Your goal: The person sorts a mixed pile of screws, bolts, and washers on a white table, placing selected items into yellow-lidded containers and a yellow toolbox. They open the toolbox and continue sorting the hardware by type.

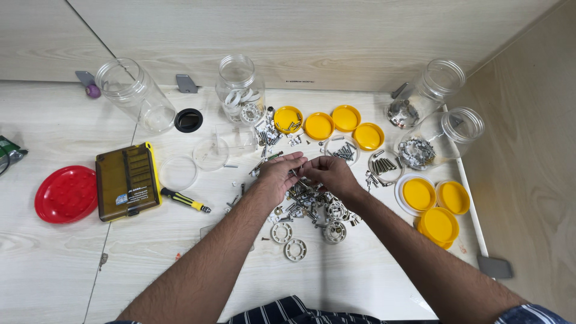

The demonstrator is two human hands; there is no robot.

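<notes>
Small metal part pinched between both sets of fingertips at centre of view, too small to identify, directly above a heap of screws, bolts and bearings [309, 207] on the pale wooden floor [54, 264]. Left hand [277, 176] curled, thumb and forefingers closed on the part; right hand [329, 174] likewise curled, fingertips meeting the left's on the same part. At 6 o'clock from the hands, three ring-shaped bearings [295, 249] loose at the near edge of the heap. At 12 o'clock, a yellow lid holding screws [288, 119], then two more yellow lids [332, 122] beside it and a fourth [368, 136] toward 1 o'clock. Just right of the hands, shallow clear lids with bolts [384, 165]. At 11 o'clock, an upright clear jar with white rings inside [240, 90]. At 3 to 4 o'clock, three yellow lids [437, 207] clustered, one on a white rim. At 2 o'clock, two tilted clear jars with metal parts [427, 126] near the wall. At 9 o'clock, a yellow-and-black screwdriver [185, 200], then an amber bit case [127, 181], then a red round lid [66, 194] farthest out. At 10 o'clock, an empty clear jar on its side [135, 93] and a black ring [188, 120].
</notes>
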